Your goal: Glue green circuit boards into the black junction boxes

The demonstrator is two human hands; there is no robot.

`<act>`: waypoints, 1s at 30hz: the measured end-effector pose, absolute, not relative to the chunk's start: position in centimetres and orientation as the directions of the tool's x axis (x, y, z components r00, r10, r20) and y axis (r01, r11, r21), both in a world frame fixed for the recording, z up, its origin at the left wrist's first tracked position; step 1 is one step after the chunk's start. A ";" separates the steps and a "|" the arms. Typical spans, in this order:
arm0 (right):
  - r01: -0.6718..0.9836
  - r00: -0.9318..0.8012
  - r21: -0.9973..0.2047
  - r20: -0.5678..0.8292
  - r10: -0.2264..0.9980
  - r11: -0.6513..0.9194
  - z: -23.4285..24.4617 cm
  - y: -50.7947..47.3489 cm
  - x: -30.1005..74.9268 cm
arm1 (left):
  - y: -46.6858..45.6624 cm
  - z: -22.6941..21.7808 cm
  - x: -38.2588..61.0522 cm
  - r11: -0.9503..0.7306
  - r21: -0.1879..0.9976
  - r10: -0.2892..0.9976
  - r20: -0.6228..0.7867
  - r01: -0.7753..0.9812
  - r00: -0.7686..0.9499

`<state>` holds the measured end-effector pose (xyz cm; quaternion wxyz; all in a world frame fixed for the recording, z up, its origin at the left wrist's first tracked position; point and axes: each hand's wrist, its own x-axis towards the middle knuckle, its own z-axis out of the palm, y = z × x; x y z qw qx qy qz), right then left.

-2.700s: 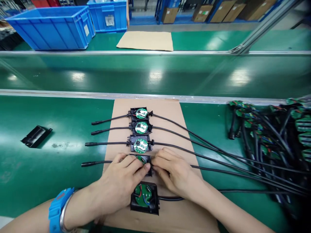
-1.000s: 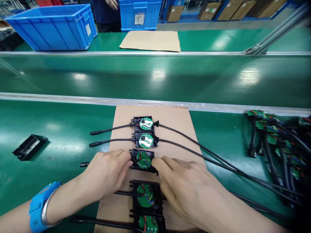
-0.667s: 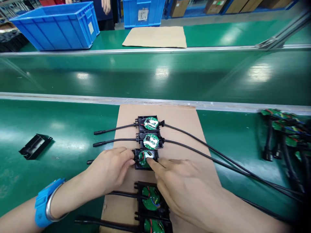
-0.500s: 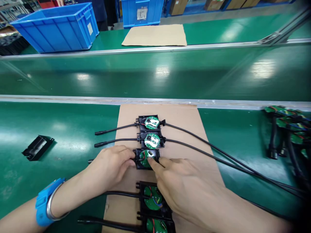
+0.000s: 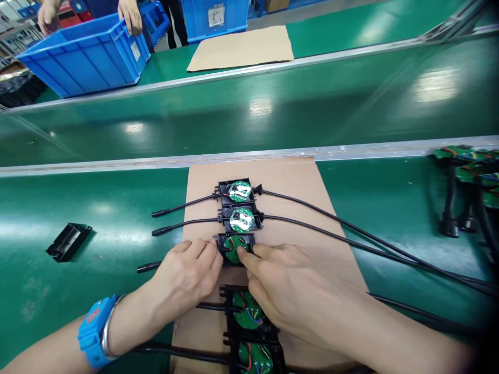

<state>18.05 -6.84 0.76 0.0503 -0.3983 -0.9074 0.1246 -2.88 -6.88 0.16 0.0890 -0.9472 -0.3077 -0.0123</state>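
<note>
A column of black housings with round green circuit boards and black cables lies on a brown cardboard sheet point(image 5: 292, 179). My left hand point(image 5: 187, 278) grips the left side of the third housing point(image 5: 234, 248), fingers curled on its edge. My right hand point(image 5: 288, 291) rests at its right side, with the forefinger pressing on the green board. Two housings point(image 5: 239, 191) point(image 5: 241, 219) lie just beyond it, boards showing white patches. Two more housings point(image 5: 247, 317) point(image 5: 255, 358) lie nearer me, partly under my right hand.
A loose black plastic part point(image 5: 68, 241) lies on the green bench at left. A heap of cabled boards point(image 5: 468, 182) sits at the right edge. Beyond the conveyor, another person's hands point(image 5: 130, 15) hold a blue crate point(image 5: 81, 57) beside a cardboard sheet point(image 5: 241, 47).
My hands have shifted from a nearer housing to the third one in the row. My right forefinger now presses on its board. Across the belt, a person's hands have taken hold of the blue crate.
</note>
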 end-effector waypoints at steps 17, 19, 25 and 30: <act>0.843 -0.487 -0.416 -0.315 0.815 0.342 3.0 -6.9 19.6 | -5.7 -0.5 -2.4 -0.844 0.266 0.514 0.158 0.465 0.843; 0.836 -0.498 -0.435 -0.342 0.797 0.336 3.1 -6.9 19.7 | -6.0 -0.9 -2.4 -0.834 0.285 0.522 0.133 0.472 0.843; 0.753 -0.514 -0.600 -0.280 0.811 0.270 2.0 -6.5 19.9 | -6.8 -1.5 -2.3 -0.817 0.295 0.549 0.135 0.495 0.825; 0.816 -0.443 -0.548 -0.383 0.811 0.187 0.9 -5.9 20.3 | -7.0 -1.4 -2.1 -0.820 0.274 0.555 0.164 0.502 0.816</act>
